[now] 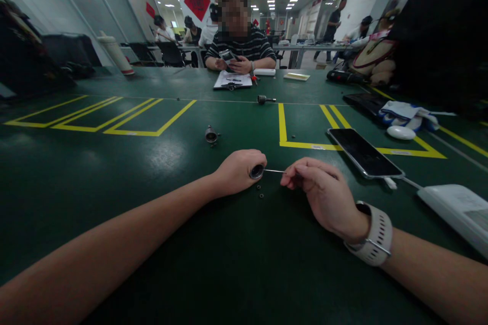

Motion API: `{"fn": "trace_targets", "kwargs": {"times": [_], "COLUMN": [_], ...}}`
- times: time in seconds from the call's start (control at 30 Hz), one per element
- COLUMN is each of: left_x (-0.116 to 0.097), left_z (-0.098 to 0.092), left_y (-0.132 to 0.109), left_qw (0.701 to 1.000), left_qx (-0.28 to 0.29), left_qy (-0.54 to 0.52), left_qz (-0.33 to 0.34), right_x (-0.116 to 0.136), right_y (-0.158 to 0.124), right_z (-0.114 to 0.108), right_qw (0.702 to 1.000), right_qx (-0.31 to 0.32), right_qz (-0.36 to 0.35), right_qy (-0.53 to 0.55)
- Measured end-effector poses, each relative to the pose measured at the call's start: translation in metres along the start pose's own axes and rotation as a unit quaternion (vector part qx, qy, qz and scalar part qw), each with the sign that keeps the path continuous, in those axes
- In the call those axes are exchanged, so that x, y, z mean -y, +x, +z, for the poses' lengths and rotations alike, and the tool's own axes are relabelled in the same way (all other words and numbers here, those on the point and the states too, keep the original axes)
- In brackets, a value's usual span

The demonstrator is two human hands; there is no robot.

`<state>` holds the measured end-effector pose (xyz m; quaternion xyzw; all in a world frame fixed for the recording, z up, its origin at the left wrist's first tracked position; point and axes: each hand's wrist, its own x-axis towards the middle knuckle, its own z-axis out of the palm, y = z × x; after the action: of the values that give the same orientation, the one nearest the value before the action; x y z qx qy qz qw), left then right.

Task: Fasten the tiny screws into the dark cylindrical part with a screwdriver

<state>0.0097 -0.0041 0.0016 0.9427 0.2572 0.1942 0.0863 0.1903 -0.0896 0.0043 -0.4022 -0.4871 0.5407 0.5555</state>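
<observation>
My left hand (241, 170) is closed around a dark, hollow metal cylinder (256, 171), its round opening facing me. In the fingers of my right hand (318, 185) is a thin metal rod (275, 170), whose far end meets the cylinder; its near end is hidden by my fingers. Just below the cylinder, two small dark nut-like rings, an upper ring (258, 187) and a lower ring (261, 195), lie on the green table (244, 254). Beyond my left hand rests a cup-shaped metal part (211, 134) with small pieces beside it.
Farther back lies a metal cup with a shank (263, 99). To the right are a phone (364, 152), a white power bank (457, 213), a white case (401, 133) and gloves (406, 113). Opposite sits a person (242, 48) behind a clipboard (232, 80). Yellow tape (282, 127) marks the table.
</observation>
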Motion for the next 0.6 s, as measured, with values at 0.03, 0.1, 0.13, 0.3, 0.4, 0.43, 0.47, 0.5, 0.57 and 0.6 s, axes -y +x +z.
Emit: {"fn": "trace_targets", "kwargs": {"times": [0.03, 0.1, 0.13, 0.3, 0.4, 0.43, 0.47, 0.5, 0.57, 0.6], "left_x": [-0.0002, -0.0005, -0.0006, -0.0008, -0.0001, 0.0002, 0.0004, 0.0006, 0.0006, 0.0003], "left_z": [-0.0001, 0.0001, 0.0003, 0.0015, 0.0019, 0.0019, 0.0019, 0.0019, 0.0014, 0.0011], "left_y": [-0.0002, -0.0005, -0.0007, -0.001, -0.0008, -0.0008, -0.0007, -0.0006, -0.0006, -0.0006], "left_qw": [1.0, 1.0, 1.0, 0.998, 0.998, 0.998, 0.998, 0.999, 0.999, 0.999], "left_qx": [-0.002, -0.012, -0.02, -0.051, -0.051, -0.048, -0.043, -0.037, -0.025, -0.019], "left_qy": [0.003, 0.009, 0.01, -0.003, -0.004, -0.002, 0.0, 0.003, 0.007, 0.01], "left_qz": [-0.002, -0.009, -0.014, -0.036, -0.043, -0.044, -0.042, -0.04, -0.034, -0.029], "right_x": [-0.0004, -0.0012, -0.0015, -0.0018, -0.0012, -0.0005, 0.0004, 0.0015, 0.0039, 0.0048], "right_y": [-0.0007, -0.0021, -0.0026, -0.0031, -0.0041, -0.0049, -0.0058, -0.0069, -0.0089, -0.0095], "right_z": [0.0, 0.0001, 0.0002, 0.0007, 0.0006, 0.0006, 0.0008, 0.001, 0.0019, 0.0024], "right_qw": [0.999, 0.995, 0.993, 0.99, 0.991, 0.99, 0.99, 0.988, 0.98, 0.977], "right_qx": [0.012, 0.048, 0.069, 0.121, 0.109, 0.101, 0.09, 0.08, 0.062, 0.058], "right_qz": [-0.002, -0.003, -0.002, 0.007, -0.006, -0.019, -0.037, -0.053, -0.068, -0.065], "right_qy": [-0.033, -0.083, -0.093, -0.074, -0.083, -0.092, -0.106, -0.125, -0.174, -0.196]}}
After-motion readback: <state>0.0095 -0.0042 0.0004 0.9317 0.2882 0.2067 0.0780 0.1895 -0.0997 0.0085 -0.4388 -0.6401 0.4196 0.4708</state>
